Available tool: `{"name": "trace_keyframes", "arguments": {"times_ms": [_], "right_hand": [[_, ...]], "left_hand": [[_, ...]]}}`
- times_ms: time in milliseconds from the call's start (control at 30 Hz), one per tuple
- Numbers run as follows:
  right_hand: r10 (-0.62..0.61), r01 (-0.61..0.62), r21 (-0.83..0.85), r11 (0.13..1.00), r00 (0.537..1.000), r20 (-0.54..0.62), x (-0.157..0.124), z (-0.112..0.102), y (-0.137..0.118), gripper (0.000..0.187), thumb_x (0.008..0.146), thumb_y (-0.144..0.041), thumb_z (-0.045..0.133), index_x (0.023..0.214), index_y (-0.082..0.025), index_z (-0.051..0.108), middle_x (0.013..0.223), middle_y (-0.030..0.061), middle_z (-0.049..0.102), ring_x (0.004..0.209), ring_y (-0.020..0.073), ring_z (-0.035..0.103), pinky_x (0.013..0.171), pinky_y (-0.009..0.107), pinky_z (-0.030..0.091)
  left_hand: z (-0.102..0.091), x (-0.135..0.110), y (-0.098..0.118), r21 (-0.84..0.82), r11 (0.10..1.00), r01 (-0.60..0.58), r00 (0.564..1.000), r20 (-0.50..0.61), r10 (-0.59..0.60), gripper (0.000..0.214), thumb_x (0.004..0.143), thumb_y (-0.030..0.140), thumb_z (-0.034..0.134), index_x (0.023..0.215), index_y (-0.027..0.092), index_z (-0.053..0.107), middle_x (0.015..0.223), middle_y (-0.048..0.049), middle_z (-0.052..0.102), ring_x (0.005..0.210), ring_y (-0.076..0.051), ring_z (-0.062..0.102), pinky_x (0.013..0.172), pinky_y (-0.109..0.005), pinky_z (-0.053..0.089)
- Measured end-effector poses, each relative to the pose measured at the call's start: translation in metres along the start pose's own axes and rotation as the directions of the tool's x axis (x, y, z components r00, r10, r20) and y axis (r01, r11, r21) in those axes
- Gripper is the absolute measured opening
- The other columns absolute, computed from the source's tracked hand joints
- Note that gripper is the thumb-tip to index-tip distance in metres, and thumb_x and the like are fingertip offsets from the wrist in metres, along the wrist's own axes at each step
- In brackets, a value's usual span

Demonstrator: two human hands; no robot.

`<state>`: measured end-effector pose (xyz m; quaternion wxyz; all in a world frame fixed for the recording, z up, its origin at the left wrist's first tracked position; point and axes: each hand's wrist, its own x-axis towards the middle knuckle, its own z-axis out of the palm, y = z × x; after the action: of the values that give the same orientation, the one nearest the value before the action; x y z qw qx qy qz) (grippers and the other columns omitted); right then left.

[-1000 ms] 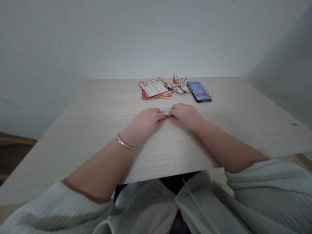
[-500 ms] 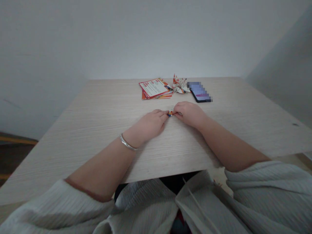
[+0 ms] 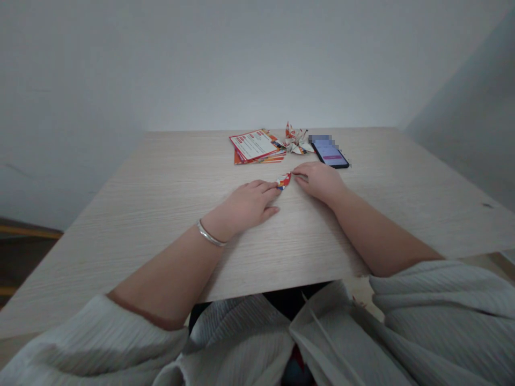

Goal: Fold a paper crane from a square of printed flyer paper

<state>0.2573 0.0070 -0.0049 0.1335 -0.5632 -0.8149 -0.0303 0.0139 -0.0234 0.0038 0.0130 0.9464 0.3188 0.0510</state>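
A small folded piece of printed paper (image 3: 284, 180), patterned in red, white, yellow and blue, lies on the table between my hands. With its fingers stretched out flat and the thumb apart, my left hand (image 3: 250, 203) rests its fingertips on the paper's left end. My right hand (image 3: 319, 182) pinches the paper's upper right tip between thumb and fingers. The underside of the paper and its inner folds are hidden.
Behind my hands, a stack of printed paper sheets (image 3: 256, 146) lies on the pale wooden table (image 3: 173, 177). Beside it are a folded paper figure (image 3: 296, 141) and a phone (image 3: 330, 153) with a lit screen. A wall (image 3: 257, 64) stands at the back.
My right hand has moved slightly up and to the right, and more of the folded paper shows. My left thumb has spread away from its fingers. The phone's screen looks brighter.
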Motion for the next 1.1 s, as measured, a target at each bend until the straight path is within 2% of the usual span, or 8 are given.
{"name": "trace_keyframes", "arguments": {"times_ms": [133, 333, 700, 800, 900, 1000, 1100], "right_hand": [[-0.035, 0.038, 0.048, 0.998, 0.997, -0.062, -0.001, 0.000, -0.005, 0.031, 0.097, -0.021, 0.054, 0.117, -0.017, 0.077, 0.125, 0.0098, 0.076, 0.119, 0.0268, 0.067, 0.103, 0.039, 0.050], [-0.163, 0.163, 0.011, 0.987, 0.986, 0.019, -0.001, 0.001, -0.013, 0.034, 0.097, -0.020, 0.054, 0.120, -0.016, 0.078, 0.126, 0.0101, 0.076, 0.120, 0.0262, 0.067, 0.108, 0.040, 0.047], [-0.098, 0.100, -0.068, 0.993, 0.995, 0.028, 0.004, 0.007, -0.011, 0.042, 0.098, -0.021, 0.049, 0.133, -0.013, 0.071, 0.137, 0.0142, 0.070, 0.125, 0.0309, 0.063, 0.111, 0.045, 0.046], [-0.104, 0.103, -0.021, 0.994, 0.994, -0.039, 0.004, 0.009, -0.012, 0.042, 0.097, -0.021, 0.052, 0.133, -0.011, 0.070, 0.138, 0.0154, 0.069, 0.125, 0.0305, 0.063, 0.110, 0.045, 0.047], [-0.170, 0.175, 0.056, 0.983, 0.982, -0.083, 0.004, 0.011, -0.014, 0.035, 0.096, -0.020, 0.053, 0.123, -0.015, 0.076, 0.129, 0.0121, 0.075, 0.121, 0.0276, 0.066, 0.111, 0.043, 0.046], [-0.179, 0.184, 0.119, 0.976, 0.983, -0.047, 0.004, 0.013, -0.016, 0.030, 0.093, -0.019, 0.058, 0.114, -0.017, 0.079, 0.120, 0.0092, 0.079, 0.115, 0.0266, 0.069, 0.108, 0.041, 0.048], [-0.185, 0.184, 0.159, 0.970, 0.983, -0.006, 0.004, 0.013, -0.016, 0.031, 0.092, -0.018, 0.060, 0.117, -0.017, 0.079, 0.121, 0.0090, 0.078, 0.116, 0.0272, 0.070, 0.106, 0.040, 0.051]], "left_hand": [[0.001, -0.001, -0.001, -0.018, 1.000, 0.015, 1.000, -0.027, -0.015, 0.046, 0.103, 0.036, 0.052, 0.141, 0.011, 0.059, 0.149, -0.0176, 0.058, 0.136, -0.031, 0.055, 0.117, -0.047, 0.043], [0.000, 0.001, 0.000, -0.017, 0.999, 0.038, 0.999, -0.005, -0.038, 0.049, 0.103, 0.038, 0.051, 0.144, 0.012, 0.057, 0.151, -0.0161, 0.057, 0.136, -0.032, 0.054, 0.117, -0.047, 0.042], [0.003, 0.001, -0.001, 0.012, 0.999, 0.037, 0.999, -0.014, -0.037, 0.049, 0.104, 0.039, 0.048, 0.145, 0.013, 0.058, 0.150, -0.0143, 0.058, 0.135, -0.030, 0.055, 0.117, -0.046, 0.043], [0.004, 0.001, -0.001, 0.003, 0.999, 0.042, 0.999, -0.015, -0.042, 0.049, 0.105, 0.039, 0.046, 0.146, 0.014, 0.057, 0.150, -0.0136, 0.058, 0.135, -0.031, 0.055, 0.116, -0.048, 0.044], [0.004, 0.001, -0.002, -0.002, 0.999, 0.045, 0.999, -0.030, -0.045, 0.049, 0.106, 0.038, 0.042, 0.147, 0.016, 0.057, 0.151, -0.0130, 0.058, 0.136, -0.031, 0.054, 0.115, -0.050, 0.044], [0.002, 0.004, -0.004, -0.054, 0.998, 0.035, 0.998, -0.051, -0.038, 0.046, 0.106, 0.034, 0.041, 0.142, 0.015, 0.061, 0.147, -0.0131, 0.062, 0.133, -0.029, 0.058, 0.116, -0.048, 0.045], [0.000, 0.007, -0.008, -0.137, 0.988, 0.073, 0.994, -0.076, -0.083, 0.040, 0.104, 0.024, 0.041, 0.131, 0.014, 0.068, 0.135, -0.0103, 0.071, 0.124, -0.025, 0.065, 0.113, -0.042, 0.049]]}}
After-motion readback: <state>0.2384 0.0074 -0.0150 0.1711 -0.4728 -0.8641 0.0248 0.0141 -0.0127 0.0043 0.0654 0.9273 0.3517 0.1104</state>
